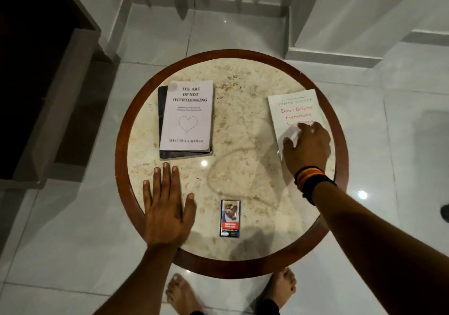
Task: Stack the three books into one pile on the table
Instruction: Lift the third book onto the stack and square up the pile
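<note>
Round table [122, 144] with a stone top. Near its left edge, a pale book [187, 118] lies on a dark book [162, 110]; a third book [291, 110] lies at the right edge. Right hand [307, 148] rests spread on that cover, grasping nothing; left hand [165, 205] lies flat and empty. Paperbacks (probably light, bendable, slick) are best gripped along the spine. A small pack [230, 218] sits near the front edge.

Left book [186, 118]: "THE ART OF NOT OVERTHINKING", "SHAURYA KAPOOR".
</note>
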